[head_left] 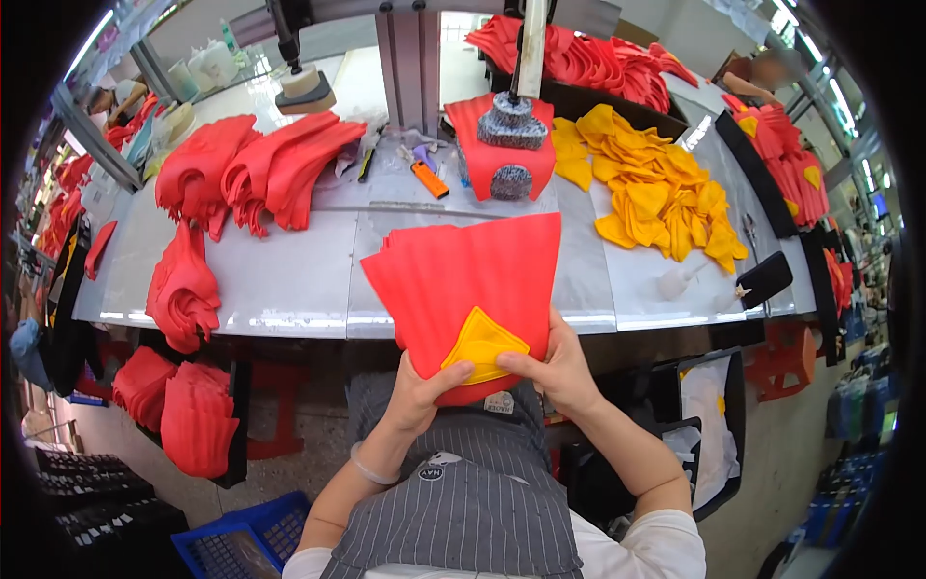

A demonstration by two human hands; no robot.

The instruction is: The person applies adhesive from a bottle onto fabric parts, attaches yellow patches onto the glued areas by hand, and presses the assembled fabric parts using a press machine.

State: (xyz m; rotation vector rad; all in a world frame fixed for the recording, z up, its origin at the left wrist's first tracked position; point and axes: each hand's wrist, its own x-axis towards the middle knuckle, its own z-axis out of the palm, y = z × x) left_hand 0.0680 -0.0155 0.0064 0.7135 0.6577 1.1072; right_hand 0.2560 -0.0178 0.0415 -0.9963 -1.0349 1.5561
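Observation:
A fan-shaped red piece [473, 261] is held up over the table's front edge, with a yellow diamond-shaped patch [484, 344] lying on its lower part. My left hand [424, 388] grips the lower left edge, its thumb pressed on the patch's left corner. On the other side, my right hand [557, 365] grips the lower right edge, its thumb on the patch's right part. The fingers behind the red piece are hidden. Beyond it, another red piece [468, 125] is draped over a block beneath a speckled press head [512, 124].
Red piles [203, 174] lie at the left of the table [280, 280]; a yellow pile [666, 193] lies at the right, near a black phone [765, 281]. An orange tool [430, 179] lies behind. Black bins [714, 425] stand below. Co-workers [757, 77] appear at the far sides.

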